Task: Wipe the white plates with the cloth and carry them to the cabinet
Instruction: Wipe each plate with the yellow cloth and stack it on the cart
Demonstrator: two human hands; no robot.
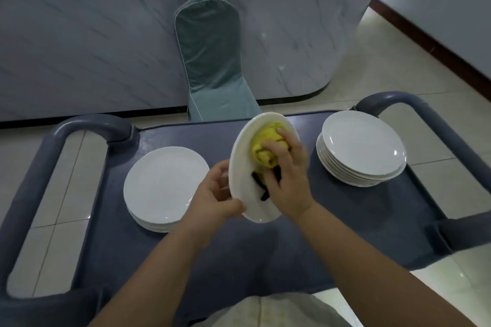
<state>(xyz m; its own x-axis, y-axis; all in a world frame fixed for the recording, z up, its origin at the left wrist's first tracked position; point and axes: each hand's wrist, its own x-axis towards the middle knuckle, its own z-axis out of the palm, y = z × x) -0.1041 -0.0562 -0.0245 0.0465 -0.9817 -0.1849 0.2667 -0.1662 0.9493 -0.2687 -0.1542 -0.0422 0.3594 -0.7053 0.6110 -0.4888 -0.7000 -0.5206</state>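
White plates (pixel 362 146), yellow cloth (pixel 265 145) with black trim, dark blue cart (pixel 239 260), teal chair cover (pixel 210 61), grey-veined counter (pixel 79 42)

Tilted white plate (pixel 241 167), yellow cloth (pixel 265 146) bunched against it.

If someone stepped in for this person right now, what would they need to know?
Left hand grips the tilted white plate by its lower rim.
Right hand presses the yellow cloth on its face.
The left stack and the taller right stack sit on the cart.
Done: cannot tell which stack is wiped.
Left: finish this plate, then carry plates to the cabinet, not in view.
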